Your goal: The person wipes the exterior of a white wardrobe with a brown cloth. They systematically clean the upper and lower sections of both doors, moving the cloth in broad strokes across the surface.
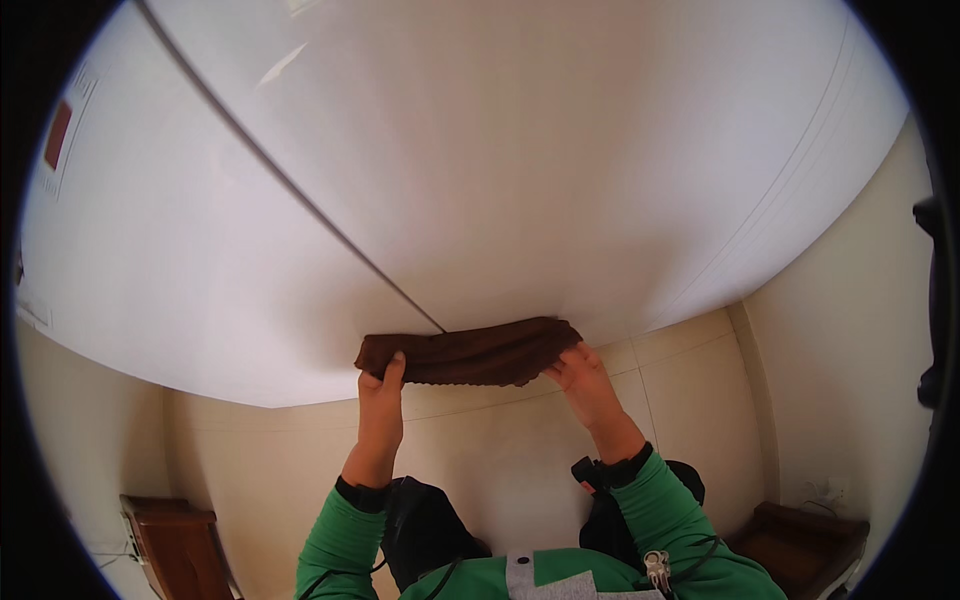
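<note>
A brown cloth (470,352), folded into a long strip with a ribbed lower edge, stretches between my two hands at the near edge of a broad white surface (540,180). My left hand (383,383) pinches its left end, the thumb lying on top. At the other end, my right hand (580,372) grips the cloth's lower corner, its fingers partly hidden. The cloth covers the near end of a thin dark line (290,190) that runs across the white surface. Whether the cloth touches that surface, I cannot tell.
Beige tiled floor (480,430) lies below, between me and the white surface. Brown wooden furniture stands at the lower left (178,545) and lower right (800,550). A pale wall (850,300) rises on the right, and a reddish patch (60,135) shows far left.
</note>
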Tool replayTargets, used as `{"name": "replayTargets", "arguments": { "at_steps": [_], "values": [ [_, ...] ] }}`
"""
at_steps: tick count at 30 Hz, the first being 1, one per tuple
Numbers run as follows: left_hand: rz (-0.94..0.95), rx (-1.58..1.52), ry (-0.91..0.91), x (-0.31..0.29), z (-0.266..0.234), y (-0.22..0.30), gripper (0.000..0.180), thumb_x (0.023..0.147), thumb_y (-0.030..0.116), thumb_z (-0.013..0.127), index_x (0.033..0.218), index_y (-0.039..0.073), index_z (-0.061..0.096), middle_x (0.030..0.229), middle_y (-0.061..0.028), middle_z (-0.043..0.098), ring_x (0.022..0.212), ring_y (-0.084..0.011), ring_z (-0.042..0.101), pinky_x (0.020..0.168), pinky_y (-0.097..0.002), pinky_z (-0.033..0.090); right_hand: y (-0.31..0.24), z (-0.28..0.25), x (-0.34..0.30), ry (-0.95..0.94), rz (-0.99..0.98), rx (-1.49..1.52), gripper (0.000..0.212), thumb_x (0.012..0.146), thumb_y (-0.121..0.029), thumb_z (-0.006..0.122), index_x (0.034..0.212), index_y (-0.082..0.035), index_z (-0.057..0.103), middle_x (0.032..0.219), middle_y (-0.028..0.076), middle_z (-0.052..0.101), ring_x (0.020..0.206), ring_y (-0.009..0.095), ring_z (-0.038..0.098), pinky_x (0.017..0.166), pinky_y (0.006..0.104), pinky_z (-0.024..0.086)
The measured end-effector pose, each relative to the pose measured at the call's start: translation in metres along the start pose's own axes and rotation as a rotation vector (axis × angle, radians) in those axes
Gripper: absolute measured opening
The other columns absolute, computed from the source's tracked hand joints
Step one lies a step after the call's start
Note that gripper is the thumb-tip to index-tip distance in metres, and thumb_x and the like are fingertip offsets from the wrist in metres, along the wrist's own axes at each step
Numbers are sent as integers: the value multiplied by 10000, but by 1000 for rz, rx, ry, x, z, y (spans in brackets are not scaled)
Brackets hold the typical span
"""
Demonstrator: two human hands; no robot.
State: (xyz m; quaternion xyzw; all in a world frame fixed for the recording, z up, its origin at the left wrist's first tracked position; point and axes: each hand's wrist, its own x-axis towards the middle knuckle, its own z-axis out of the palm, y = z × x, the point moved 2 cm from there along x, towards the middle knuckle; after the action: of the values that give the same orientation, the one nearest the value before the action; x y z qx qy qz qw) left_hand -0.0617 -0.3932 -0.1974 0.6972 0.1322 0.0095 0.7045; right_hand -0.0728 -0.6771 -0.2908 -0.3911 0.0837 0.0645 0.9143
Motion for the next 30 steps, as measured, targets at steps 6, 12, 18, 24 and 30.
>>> {"name": "replayTargets", "arguments": {
  "at_steps": [6,12,18,24,30],
  "values": [
    [-64,-246,-52,6,7,9,397,988,66,440,1371,-37,469,1392,-166,526,1309,-317,510,1103,-471,454,28,-6,7,-2,87,-65,268,1016,-115,519,1270,-48,573,1265,46,635,1228,175,559,1100,365,411],
    [-217,-269,-83,12,7,8,512,955,45,393,1466,3,376,1506,-180,427,1391,-359,443,1165,-519,412,38,11,13,-100,10,9,493,1058,-125,507,1514,-28,346,1448,98,510,1369,205,457,1160,379,349],
    [-305,-305,-119,25,-11,-7,520,945,59,421,1464,16,407,1505,-183,448,1415,-354,419,1195,-513,370,37,18,6,-67,23,97,414,1043,-142,497,1425,1,430,1331,92,562,1247,194,511,1086,351,392],
    [-417,-385,-30,42,-12,-16,506,932,53,414,1432,-20,429,1489,-208,453,1407,-376,423,1208,-523,357,55,22,-6,5,81,91,431,1034,-142,503,1442,-21,439,1305,54,565,1201,167,521,1047,321,412],
    [-476,-467,9,22,-4,5,492,977,53,373,1467,7,388,1541,-202,402,1447,-395,368,1225,-580,316,63,32,-4,254,185,271,366,1048,-169,493,1407,-100,489,1180,-12,573,1049,120,546,937,321,455]
  ]
}}
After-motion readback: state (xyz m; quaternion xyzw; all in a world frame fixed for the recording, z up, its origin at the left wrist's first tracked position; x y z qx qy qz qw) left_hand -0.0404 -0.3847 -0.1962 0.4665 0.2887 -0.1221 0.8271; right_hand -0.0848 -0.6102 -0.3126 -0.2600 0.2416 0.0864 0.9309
